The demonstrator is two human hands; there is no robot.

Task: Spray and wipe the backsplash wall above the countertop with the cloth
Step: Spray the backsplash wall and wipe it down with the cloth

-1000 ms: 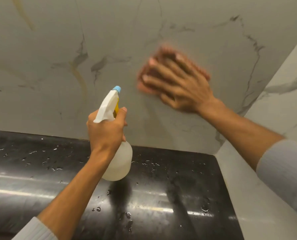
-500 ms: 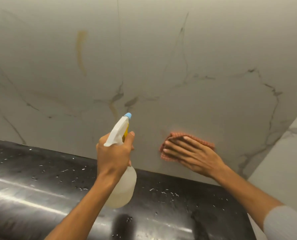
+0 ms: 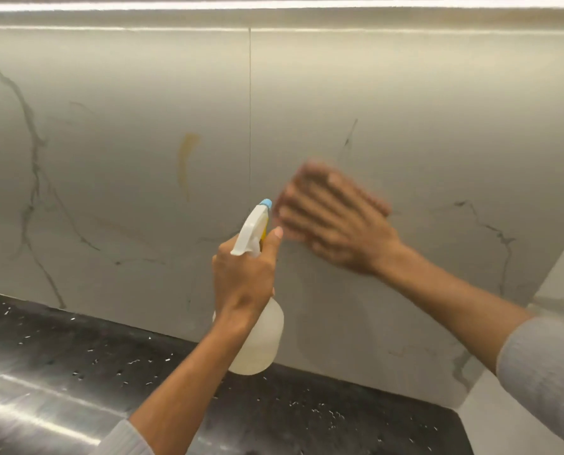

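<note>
right hand (image 3: 336,221) moved up backsplash (image 3: 438,133), fingers flat, cloth hidden | left hand (image 3: 243,274) fingers grip bottle (image 3: 257,339)

Warm overhead strip light (image 3: 274,6); right hand (image 3: 333,221) motion-blurred.

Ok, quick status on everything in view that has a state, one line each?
Left hand: closed around the spray bottle's neck, held up in front of the wall.
Spray bottle: upright, lifted clear of the countertop, nozzle aimed at the backsplash.
Right hand: flat against the wall, motion-blurred; cloth under it not visible.
Backsplash: yellowish streak left of the seam.
Countertop: dotted with droplets.
</note>
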